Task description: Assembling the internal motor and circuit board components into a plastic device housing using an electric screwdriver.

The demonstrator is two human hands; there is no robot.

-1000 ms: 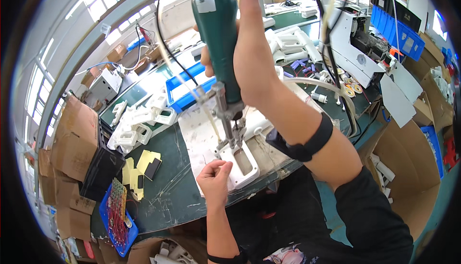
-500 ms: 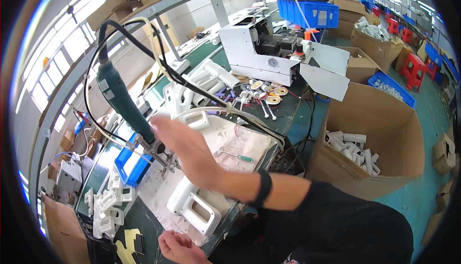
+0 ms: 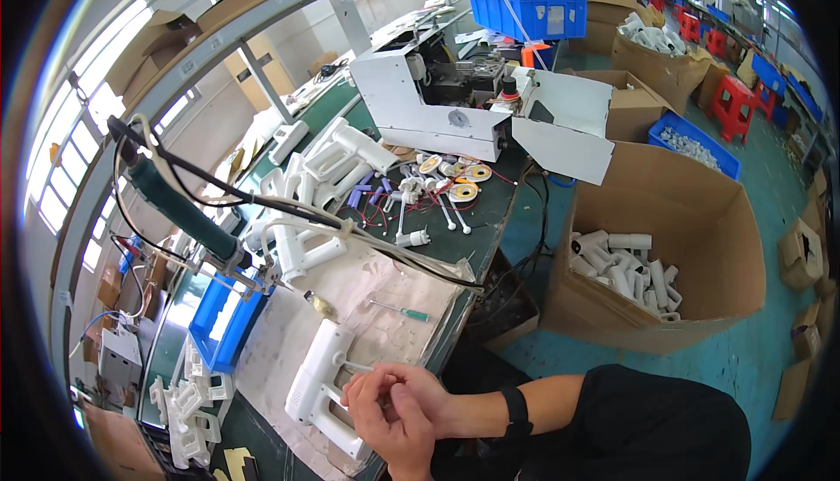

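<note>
My right hand [image 3: 426, 391], with a black band at its wrist, meets my left hand [image 3: 398, 435] beside a white plastic housing with a loop handle [image 3: 308, 385]. Both hands have curled fingers pressed together; whatever lies between them is hidden. A slim pale piece [image 3: 357, 366] shows between the right fingers and the housing; I cannot tell which it belongs to. The housing lies on a stained sheet of paper [image 3: 271, 350]. Beyond it rest a green-handled screwdriver [image 3: 413, 314] and a small tool with a yellowish end [image 3: 320, 305]. A green electric screwdriver [image 3: 185, 210] hangs tilted at the left.
A blue tray [image 3: 210, 350] and several white handle parts [image 3: 192, 411] are at the left. Loose wired parts [image 3: 429, 188] and a white machine [image 3: 420, 100] stand farther back. At the right, a large cardboard box [image 3: 665, 210] holds white tubes. Cables cross above the bench.
My right hand has come away from the electric screwdriver, down to my left hand beside the housing. The electric screwdriver is free and leans more. The view has shifted.
</note>
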